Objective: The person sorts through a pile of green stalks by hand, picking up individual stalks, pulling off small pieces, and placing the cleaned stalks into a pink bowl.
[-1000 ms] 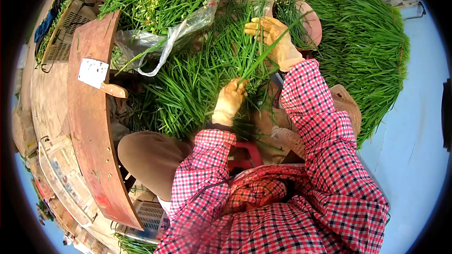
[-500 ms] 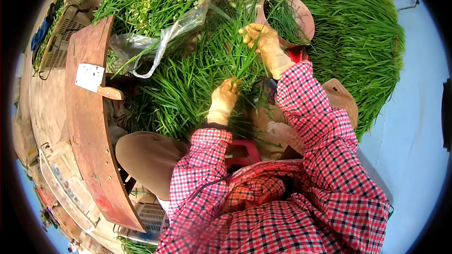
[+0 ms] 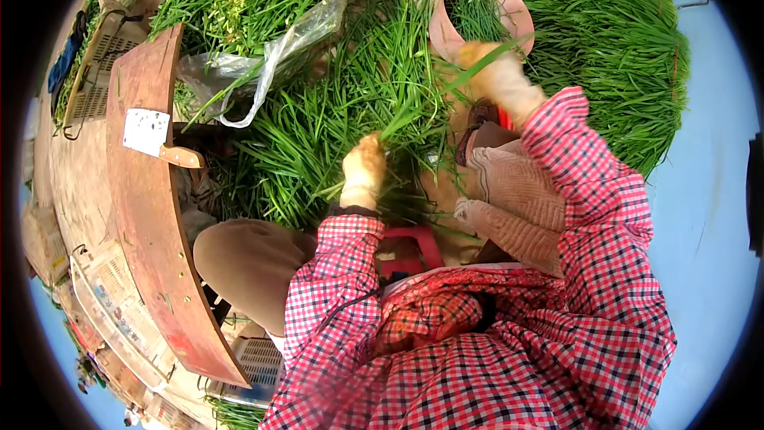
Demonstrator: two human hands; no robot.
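My left hand [image 3: 364, 166], in a pale stained glove, is closed on some green stalks [image 3: 410, 115] whose leaves point up and to the right. It is over the loose green heap [image 3: 290, 151]. My right hand [image 3: 495, 72], gloved too and blurred, is closed on a long green leaf [image 3: 487, 65] just below the pink bucket [image 3: 521, 20]. Thin green stems [image 3: 473, 12] stand in that bucket. Right of it lies a large neat pile of long green leaves [image 3: 613, 56].
On the left a reddish board [image 3: 143, 215] carries a cleaver [image 3: 181, 157] with a wooden handle. A plastic bag [image 3: 286, 48] of cut greens is at the top. Crates [image 3: 99, 72] stand at the far left. A pink stool [image 3: 430, 245] is below my hands.
My right hand has moved right and slightly down, away from my left hand, with a leaf trailing from it. My left hand has shifted a little left. More of the bucket shows.
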